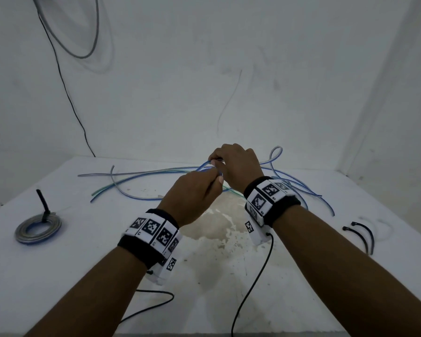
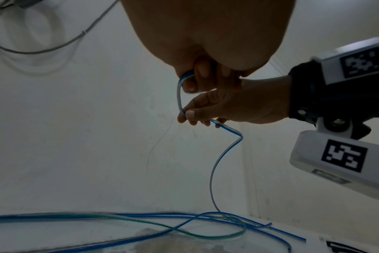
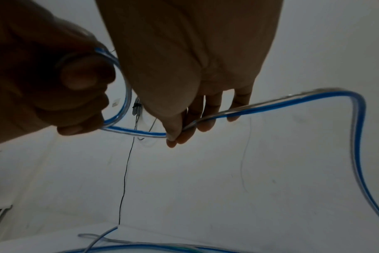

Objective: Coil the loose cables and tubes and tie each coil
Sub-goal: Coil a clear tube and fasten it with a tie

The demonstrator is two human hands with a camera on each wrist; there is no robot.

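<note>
I hold a clear tube with a blue stripe (image 1: pixel 203 164) above the middle of the white table (image 1: pixel 83 263). My left hand (image 1: pixel 214 180) grips one end of a short bend in it. My right hand (image 1: pixel 216 162) pinches the tube just beyond, between thumb and fingertips. In the left wrist view the bend (image 2: pixel 179 95) runs from the left hand (image 2: pixel 193 82) down to the right hand (image 2: pixel 188 114), then drops to the table. The right wrist view shows the right hand (image 3: pixel 175 137) pinching the tube (image 3: pixel 270 104) and the left hand (image 3: pixel 80 80) curled round it.
Several loose tubes (image 1: pixel 141 177) lie crossed at the back of the table, one green-striped (image 1: pixel 102 189). A coil (image 1: pixel 38 228) bound with a black tie sits at the left. Black cable ties (image 1: pixel 361 235) lie at the right. White walls close in behind and to the right.
</note>
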